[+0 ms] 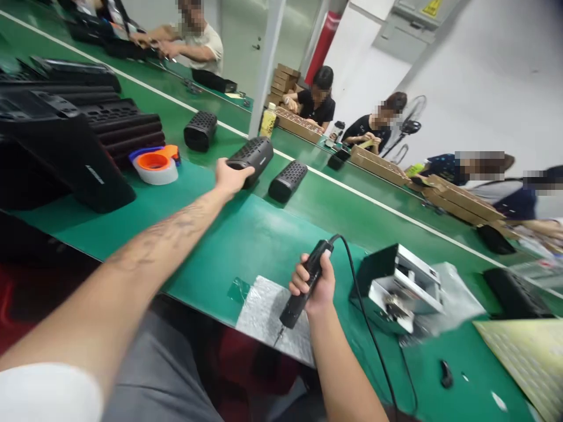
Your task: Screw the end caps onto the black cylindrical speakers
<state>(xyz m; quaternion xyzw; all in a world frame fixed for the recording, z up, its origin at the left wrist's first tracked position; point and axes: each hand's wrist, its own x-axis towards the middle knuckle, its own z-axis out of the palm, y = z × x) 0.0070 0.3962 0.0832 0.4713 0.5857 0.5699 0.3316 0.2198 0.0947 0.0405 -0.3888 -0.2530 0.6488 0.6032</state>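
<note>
Stretched far forward, my left hand (231, 177) grips the near end of a black speaker-like housing (256, 157) with a perforated top, tilted over the green bench. Similar black housings stand on either side of it, one to the left (200, 130) and one to the right (287, 181). My right hand (317, 278) is wrapped round a black corded electric screwdriver (308, 282). The tool's bit points down over a silvery foam sheet (272, 316) at the bench's front edge.
A screw feeder box (398, 293) sits right of the screwdriver cable, beside a clear plastic bag (453, 293). Orange and white tape rolls (153, 164) lie left, near stacked black housings (127, 123). A yellow sheet (528, 357) lies at far right. Several people work across the bench.
</note>
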